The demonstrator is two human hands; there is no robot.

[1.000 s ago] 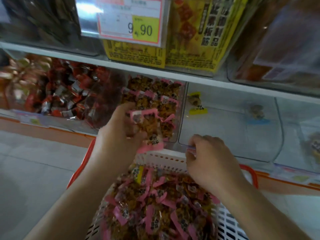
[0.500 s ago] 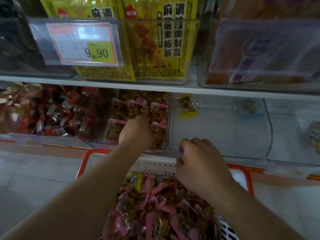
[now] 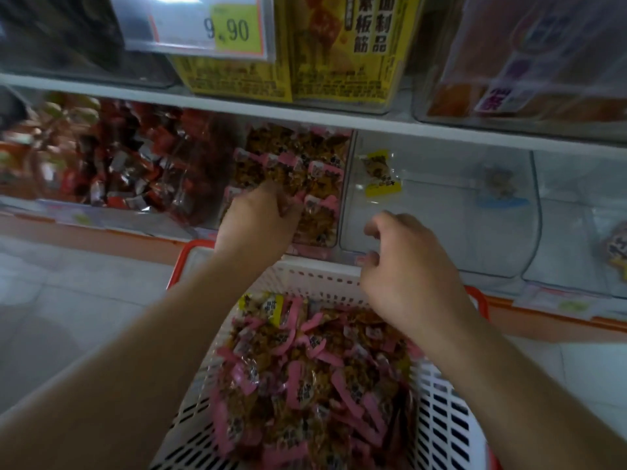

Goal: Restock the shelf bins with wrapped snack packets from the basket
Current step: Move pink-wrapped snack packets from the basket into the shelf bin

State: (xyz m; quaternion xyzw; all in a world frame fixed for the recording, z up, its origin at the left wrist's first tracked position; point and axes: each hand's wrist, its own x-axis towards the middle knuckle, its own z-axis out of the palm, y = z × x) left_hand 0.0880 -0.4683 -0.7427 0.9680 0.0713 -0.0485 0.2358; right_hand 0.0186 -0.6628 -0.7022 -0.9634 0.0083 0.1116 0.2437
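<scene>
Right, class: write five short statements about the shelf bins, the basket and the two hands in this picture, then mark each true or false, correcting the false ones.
1. The left hand is at the bin of pink packets. True.
2. The basket is empty. False: it holds a heap of pink packets.
3. The price tag reads 9.90. True.
4. The bin right of the pink one is full. False: it holds a single yellow packet.
5. The right hand is inside the red packet bin. False: it is at the basket's far rim.
</scene>
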